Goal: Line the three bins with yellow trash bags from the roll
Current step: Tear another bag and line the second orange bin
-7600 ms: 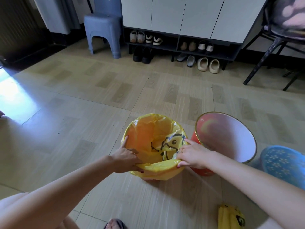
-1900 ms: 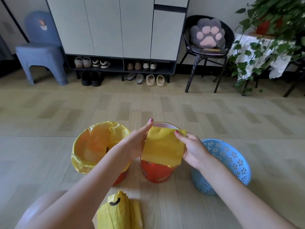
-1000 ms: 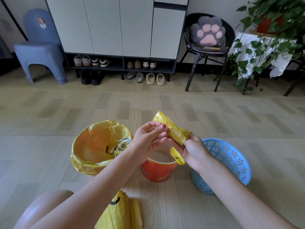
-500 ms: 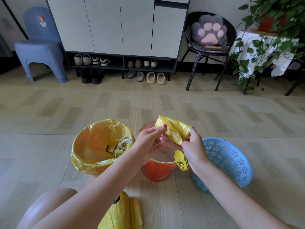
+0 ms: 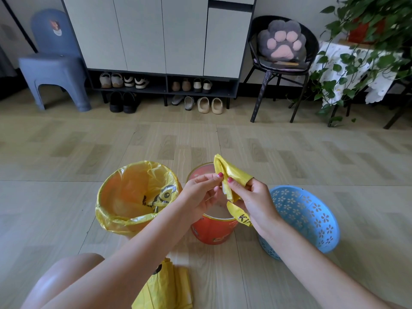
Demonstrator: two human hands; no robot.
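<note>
Head view puts three bins in a row on the wooden floor point(image 5: 66, 197) in front of you. On your left, the lined bin point(image 5: 116, 221) already wears a yellow liner point(image 5: 133, 186) folded out over its rim, with a black cartoon print showing on the inner wall; nothing else shows inside it. In the middle, the orange bin point(image 5: 211, 230) stands upright and unlined, its pale inside partly hidden behind your hands, and no contents can be made out in it. On your right, the blue bin point(image 5: 312, 219), a perforated basket with flower-shaped holes, tips with its mouth toward you and looks bare inside.

You hold the folded yellow bag point(image 5: 229, 175) above the orange bin, between your two hands. Your left hand point(image 5: 200, 197) pinches its near edge with thumb and forefinger closed together on the plastic. Your right hand point(image 5: 254, 201) is clamped on the bag's lower part, fingers curled around it. The bag's long axis runs roughly upright, its top corner pointing up and away from you, and a printed tail hangs below your right hand over the orange bin's rim.

The bag roll point(image 5: 167, 288) lies flat on the floor close to your knee, well apart from the held bag.
</note>
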